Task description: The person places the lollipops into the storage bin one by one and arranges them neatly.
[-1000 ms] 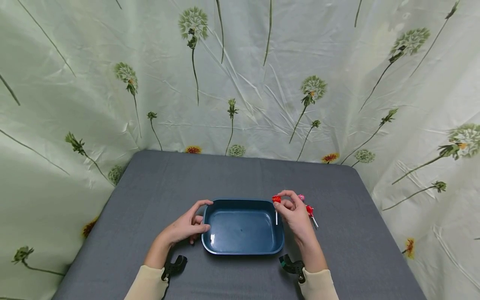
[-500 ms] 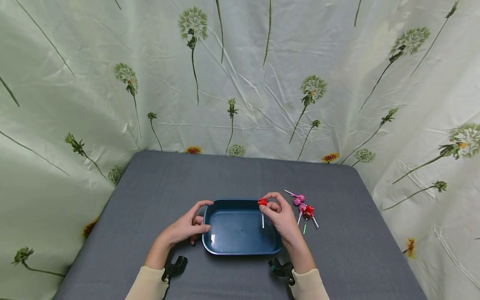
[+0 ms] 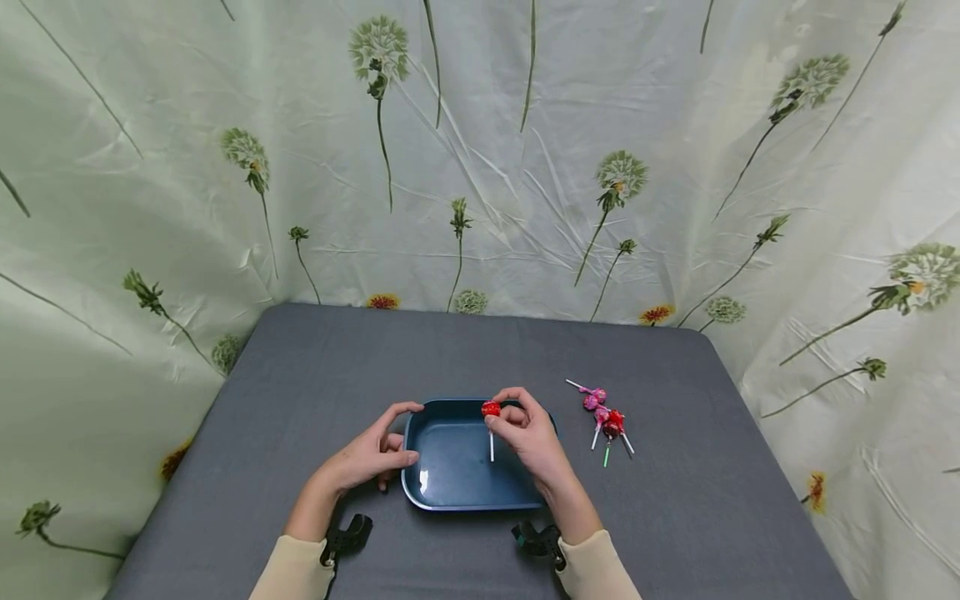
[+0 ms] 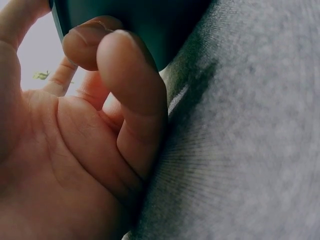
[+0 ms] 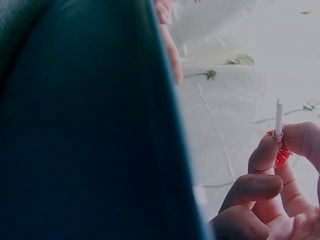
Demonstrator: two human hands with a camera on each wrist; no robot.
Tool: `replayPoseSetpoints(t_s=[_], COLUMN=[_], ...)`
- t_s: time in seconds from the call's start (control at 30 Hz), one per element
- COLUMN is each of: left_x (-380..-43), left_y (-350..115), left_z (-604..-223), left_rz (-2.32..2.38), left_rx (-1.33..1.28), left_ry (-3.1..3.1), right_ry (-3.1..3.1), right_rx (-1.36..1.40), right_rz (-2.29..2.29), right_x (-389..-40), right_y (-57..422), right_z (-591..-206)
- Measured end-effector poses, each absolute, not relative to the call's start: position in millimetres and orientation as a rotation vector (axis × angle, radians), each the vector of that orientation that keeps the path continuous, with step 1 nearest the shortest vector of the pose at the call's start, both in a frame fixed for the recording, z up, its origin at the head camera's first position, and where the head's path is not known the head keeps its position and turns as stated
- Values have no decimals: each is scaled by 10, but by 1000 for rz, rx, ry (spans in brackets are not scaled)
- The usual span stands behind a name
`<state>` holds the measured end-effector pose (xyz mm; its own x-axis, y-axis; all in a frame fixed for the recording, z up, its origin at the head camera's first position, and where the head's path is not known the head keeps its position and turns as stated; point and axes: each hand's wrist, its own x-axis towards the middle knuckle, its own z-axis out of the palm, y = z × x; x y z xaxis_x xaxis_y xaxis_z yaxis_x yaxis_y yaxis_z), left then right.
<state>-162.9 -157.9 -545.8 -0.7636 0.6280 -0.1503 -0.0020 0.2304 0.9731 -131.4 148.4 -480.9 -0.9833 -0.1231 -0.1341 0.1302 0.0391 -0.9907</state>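
Note:
A red-wrapped lollipop (image 3: 491, 408) with a white stick is pinched between the thumb and fingers of my right hand (image 3: 529, 437), its head up and its stick pointing down over the blue tray (image 3: 480, 508). In the right wrist view the lollipop's stick (image 5: 279, 117) shows beyond the thumb and finger. My left hand (image 3: 367, 454) grips the tray's left end, thumb over the rim and fingers along the outside. The left wrist view shows curled fingers (image 4: 132, 85) against the tray's outer wall (image 4: 155, 30). The right hand hides the tray's right part.
Several lollipops (image 3: 602, 417), pink and red, lie in a small heap on the grey tabletop (image 3: 420, 350), right of the tray. A flower-printed curtain (image 3: 495, 167) hangs behind the table and at both sides.
My right hand has moved left with the red lollipop, from the tray's right rim to above its inside. The loose lollipops have come into full view. The left hand keeps its place.

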Motion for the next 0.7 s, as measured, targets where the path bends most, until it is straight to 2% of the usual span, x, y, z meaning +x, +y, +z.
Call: replayPoseSetpoints(t_s=[0.7], left_x=[-1636], left_y=[-1563], left_z=[-5457], left_rz=[1564], left_rx=[509], left_ry=[1962], right_ry=[2131], right_rx=[-86], right_rz=[-1928], right_x=[-1369], right_y=[1092], right_z=[-4995])
